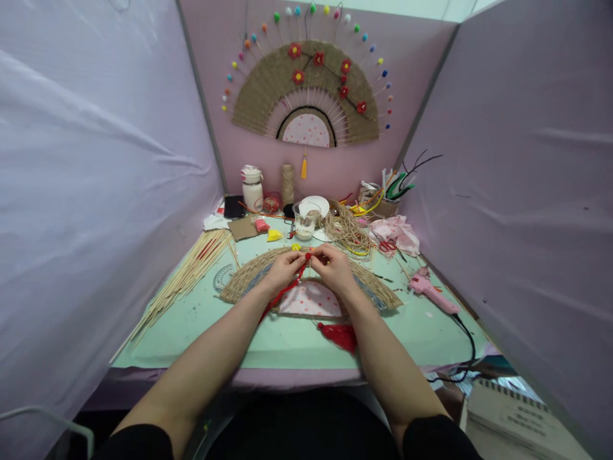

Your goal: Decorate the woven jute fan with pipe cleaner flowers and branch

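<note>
Over the middle of a woven twine fan, my left hand and my right hand meet with fingertips pinched together. Between them is a small red coil, too small to make out fully. A red cord trails from the fingers down to the left, passing behind my left forearm. Blue bands run through the fan, and a white half-round piece with pink dots forms its base. A red tassel lies below the fan, beside my right forearm. A yellow flower shows at the fan's top edge.
Bamboo sticks lie at left. A pink glue gun with a black cable rests at right. Behind the fan are a plastic cup, loose twine, red scissors and a white bottle. A finished fan hangs above.
</note>
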{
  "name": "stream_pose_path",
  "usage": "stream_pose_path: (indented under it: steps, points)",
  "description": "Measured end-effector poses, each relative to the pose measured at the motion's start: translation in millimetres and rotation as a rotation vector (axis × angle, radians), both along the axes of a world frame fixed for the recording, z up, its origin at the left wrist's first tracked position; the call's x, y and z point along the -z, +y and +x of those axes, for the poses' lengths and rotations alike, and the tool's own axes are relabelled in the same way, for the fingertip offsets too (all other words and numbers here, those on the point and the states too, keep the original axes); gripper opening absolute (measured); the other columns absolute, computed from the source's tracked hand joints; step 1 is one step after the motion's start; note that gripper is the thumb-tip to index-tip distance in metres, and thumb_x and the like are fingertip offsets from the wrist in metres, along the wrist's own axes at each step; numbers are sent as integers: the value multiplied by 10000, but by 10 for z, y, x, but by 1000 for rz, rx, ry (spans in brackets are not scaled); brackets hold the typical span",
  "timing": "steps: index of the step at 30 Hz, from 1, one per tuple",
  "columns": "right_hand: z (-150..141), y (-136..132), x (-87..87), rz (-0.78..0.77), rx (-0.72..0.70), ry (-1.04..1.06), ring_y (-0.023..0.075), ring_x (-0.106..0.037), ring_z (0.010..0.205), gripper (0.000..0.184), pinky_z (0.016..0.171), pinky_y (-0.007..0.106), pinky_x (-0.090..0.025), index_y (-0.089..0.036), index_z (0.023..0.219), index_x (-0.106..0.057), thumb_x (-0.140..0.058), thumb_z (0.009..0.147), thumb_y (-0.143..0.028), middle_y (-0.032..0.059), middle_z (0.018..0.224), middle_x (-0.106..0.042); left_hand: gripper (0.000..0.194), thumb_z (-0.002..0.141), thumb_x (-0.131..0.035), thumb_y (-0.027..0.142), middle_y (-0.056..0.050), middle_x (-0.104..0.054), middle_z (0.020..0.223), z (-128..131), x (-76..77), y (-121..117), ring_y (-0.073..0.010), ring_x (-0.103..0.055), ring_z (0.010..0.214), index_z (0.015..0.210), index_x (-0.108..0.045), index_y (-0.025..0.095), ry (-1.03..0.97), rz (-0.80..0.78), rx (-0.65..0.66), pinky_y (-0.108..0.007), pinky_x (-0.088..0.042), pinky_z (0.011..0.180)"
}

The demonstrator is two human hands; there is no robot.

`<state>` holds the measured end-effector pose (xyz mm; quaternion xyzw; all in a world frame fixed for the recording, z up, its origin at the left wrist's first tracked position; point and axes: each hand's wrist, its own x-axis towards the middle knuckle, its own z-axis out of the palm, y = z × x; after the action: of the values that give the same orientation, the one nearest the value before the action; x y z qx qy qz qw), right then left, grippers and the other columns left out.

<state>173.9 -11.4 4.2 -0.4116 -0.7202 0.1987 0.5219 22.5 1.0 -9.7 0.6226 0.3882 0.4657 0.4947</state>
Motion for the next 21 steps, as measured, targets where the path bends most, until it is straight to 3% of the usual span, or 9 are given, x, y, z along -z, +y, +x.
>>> stream_pose_path:
  steps: [9,16,21]
  points:
    - [23,-5,-20,-77,-52,40,122,-533,636,119,578,245,-410,-167,740,-661,-587,755,-259,25,735,-614,451,662,-664,577,48,-418,530,-27,35,40,-67,-321,484,698,-567,137,-55,-120,97,-219,-242,477]
    - [40,4,-29,-93,-24,118,147,-584,737,168,663,270,-465,-181,841,-689,-571,794,-290,49,835,-650,410,654,-728,500,28,-494,558,-11,-42,-4,-50,-394,481,732,-580,126,-329,-253,138,-193,-294,481]
    - [52,-8,-40,-56,-36,153,156,-589,776,175,684,276,-476,-192,862,-678,-585,815,-333,56,875,-638,277,698,-745,337,1,-544,685,-27,-62,-25,-46,-476,576,779,-588,123,-546,-409,194,-169,-380,552]
